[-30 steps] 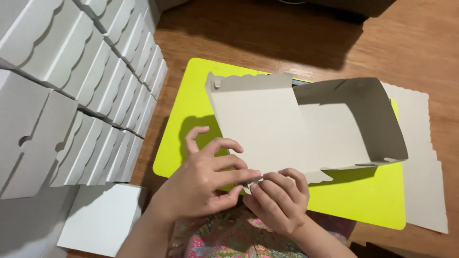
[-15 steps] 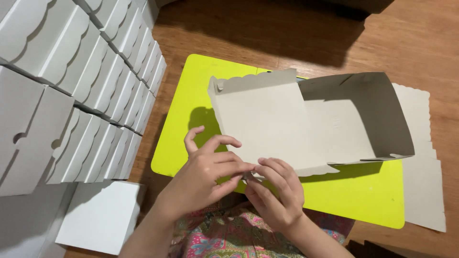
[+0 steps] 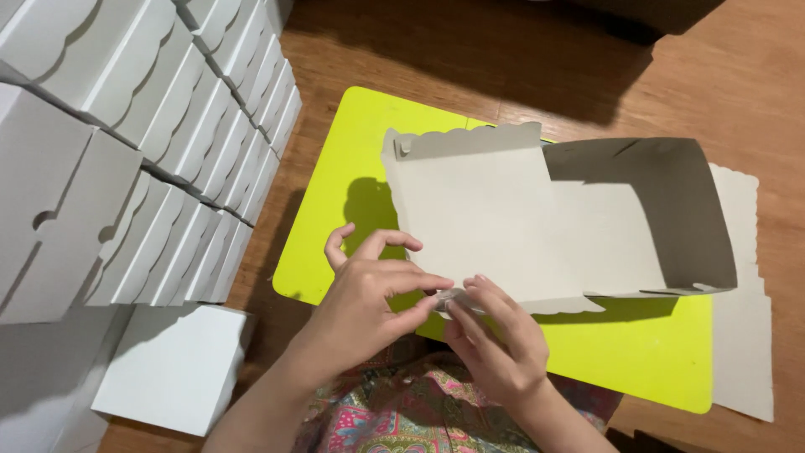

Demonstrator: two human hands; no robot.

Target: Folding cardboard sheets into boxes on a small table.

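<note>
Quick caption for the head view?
Both hands, left hand and right hand, pinch a half-folded grey cardboard box over a lime-green board.

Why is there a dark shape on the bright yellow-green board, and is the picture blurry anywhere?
Head view: the dark shape on the yellow-green board is a shadow cast by the grey cardboard box; a bigger shadow darkens the wooden floor at the top; the hands and box look sharp, with no glare.

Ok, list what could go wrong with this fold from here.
1. Both hands, left hand and right hand, pinch only the near corner of the half-folded box; the thin flap could crease or tear.
2. The far walls stand unsupported and may flop open.
3. The box could slide on the smooth yellow-green mat.
</note>
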